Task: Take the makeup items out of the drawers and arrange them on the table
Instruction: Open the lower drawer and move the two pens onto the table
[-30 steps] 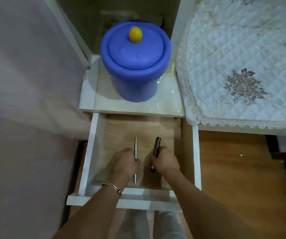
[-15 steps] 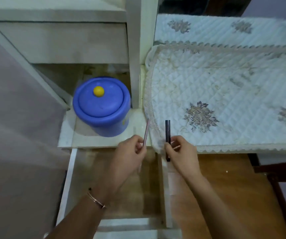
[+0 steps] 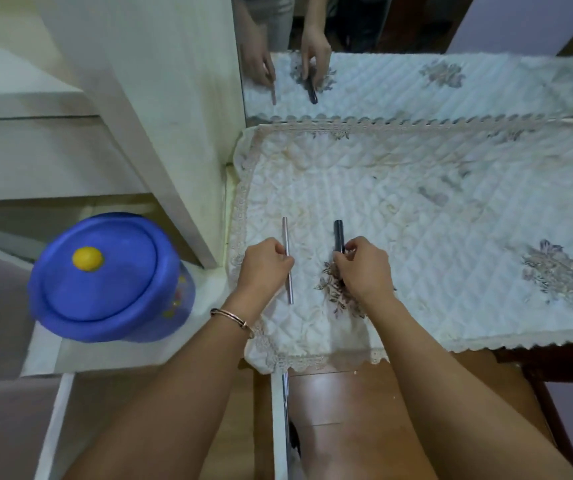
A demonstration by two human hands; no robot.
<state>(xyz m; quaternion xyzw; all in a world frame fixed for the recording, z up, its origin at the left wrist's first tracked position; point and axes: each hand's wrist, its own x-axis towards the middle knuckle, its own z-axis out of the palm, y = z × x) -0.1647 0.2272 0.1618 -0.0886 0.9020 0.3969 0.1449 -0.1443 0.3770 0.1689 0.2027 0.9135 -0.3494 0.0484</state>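
My left hand (image 3: 267, 263) pinches a thin silver makeup pencil (image 3: 287, 258) that points away from me, low over the left part of the quilted white table cover (image 3: 451, 244). My right hand (image 3: 364, 266) grips a short dark makeup tube (image 3: 338, 235); its top end sticks out beyond my fingers and the rest is hidden under my hand. The two items lie parallel, about a hand's width apart. Whether they touch the cloth I cannot tell. The open drawer (image 3: 280, 427) is below, mostly behind my forearms.
A blue lidded tub with a yellow knob (image 3: 105, 278) stands on the low shelf at the left. A white cabinet post (image 3: 174, 133) rises between shelf and table. A mirror (image 3: 416, 46) at the back reflects my hands.
Both hands have lifted the pencil and the tube out of the drawer and carried them forward and right, over the table cover. The view has swung from the drawer to the table.
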